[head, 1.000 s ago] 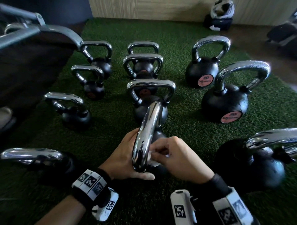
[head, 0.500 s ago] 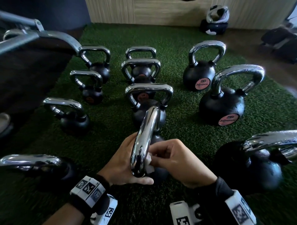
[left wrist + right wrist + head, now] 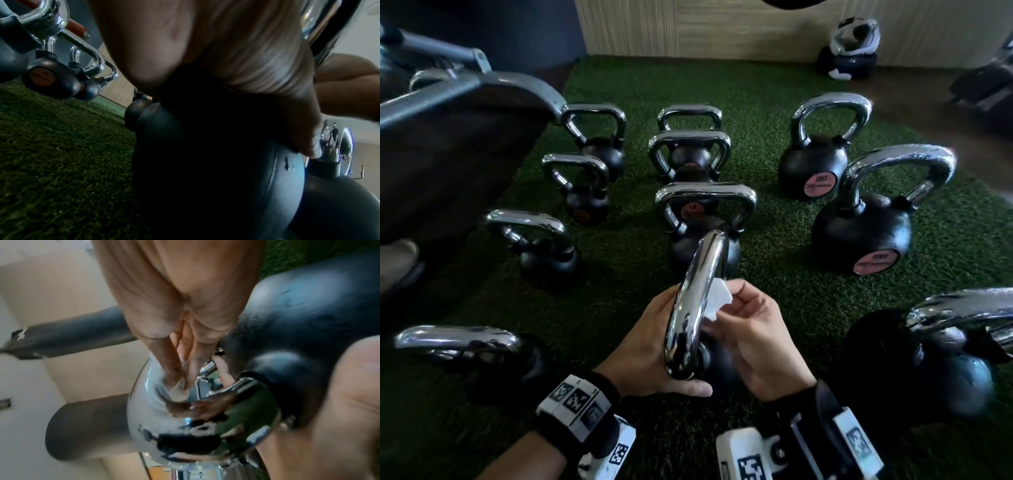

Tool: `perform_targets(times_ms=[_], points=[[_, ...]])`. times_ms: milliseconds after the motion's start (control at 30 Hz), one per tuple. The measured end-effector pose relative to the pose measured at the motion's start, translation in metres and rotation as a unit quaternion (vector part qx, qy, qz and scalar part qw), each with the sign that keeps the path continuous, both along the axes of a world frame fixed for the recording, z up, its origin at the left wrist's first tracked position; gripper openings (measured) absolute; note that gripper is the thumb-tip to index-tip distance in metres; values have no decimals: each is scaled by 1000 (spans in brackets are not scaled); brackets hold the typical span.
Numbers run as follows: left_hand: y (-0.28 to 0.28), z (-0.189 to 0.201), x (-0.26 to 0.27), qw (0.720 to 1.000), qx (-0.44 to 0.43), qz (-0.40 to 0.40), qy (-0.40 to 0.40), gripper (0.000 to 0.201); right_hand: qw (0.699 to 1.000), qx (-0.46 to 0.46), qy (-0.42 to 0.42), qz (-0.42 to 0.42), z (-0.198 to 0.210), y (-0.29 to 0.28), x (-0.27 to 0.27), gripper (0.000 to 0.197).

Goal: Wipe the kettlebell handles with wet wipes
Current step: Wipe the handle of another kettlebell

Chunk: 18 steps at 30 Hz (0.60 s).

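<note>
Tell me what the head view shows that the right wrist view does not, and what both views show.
Only the head view shows the white wipe pinched in the right hand against the handle, the left hand beside that handle, the other kettlebells standing in rows, and most of the green turf.

Only the right wrist view shows the right fingers pressed on the chrome from close by, with reflections in the metal; the wipe cannot be made out there.

Both show the chrome handle, the black kettlebell body and the right hand.
</note>
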<state>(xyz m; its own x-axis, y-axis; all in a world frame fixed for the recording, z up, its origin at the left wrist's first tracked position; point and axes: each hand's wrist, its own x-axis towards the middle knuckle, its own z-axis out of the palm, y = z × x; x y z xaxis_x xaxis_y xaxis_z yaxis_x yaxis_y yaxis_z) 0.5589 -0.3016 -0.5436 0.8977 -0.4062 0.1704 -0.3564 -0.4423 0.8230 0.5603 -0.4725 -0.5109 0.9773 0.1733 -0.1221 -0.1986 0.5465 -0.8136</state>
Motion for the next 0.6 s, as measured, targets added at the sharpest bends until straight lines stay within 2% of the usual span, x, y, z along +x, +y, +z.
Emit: perform_targets(times_ms=[133, 200, 367, 433, 567, 600], points=[[3, -5, 1, 1000, -15, 10, 4, 123, 987, -102, -30, -119, 4, 7, 28, 28], [3, -4, 2, 1000, -20, 10, 7, 125, 974, -167, -63, -142, 5, 6, 27, 27], [4, -6, 3, 1000, -8, -4, -12, 122, 945, -252, -119, -172, 5, 3, 20, 31], [6, -7, 3, 1000, -17, -14, -18, 117, 927, -290, -109, -213, 6, 5, 32, 34], [1, 1, 5, 994, -15, -32, -102, 118, 908, -323, -40, -263, 2, 12, 50, 31], [1, -1, 6, 992, -24, -35, -115, 113, 901, -340, -23, -269, 0, 14, 50, 29]])
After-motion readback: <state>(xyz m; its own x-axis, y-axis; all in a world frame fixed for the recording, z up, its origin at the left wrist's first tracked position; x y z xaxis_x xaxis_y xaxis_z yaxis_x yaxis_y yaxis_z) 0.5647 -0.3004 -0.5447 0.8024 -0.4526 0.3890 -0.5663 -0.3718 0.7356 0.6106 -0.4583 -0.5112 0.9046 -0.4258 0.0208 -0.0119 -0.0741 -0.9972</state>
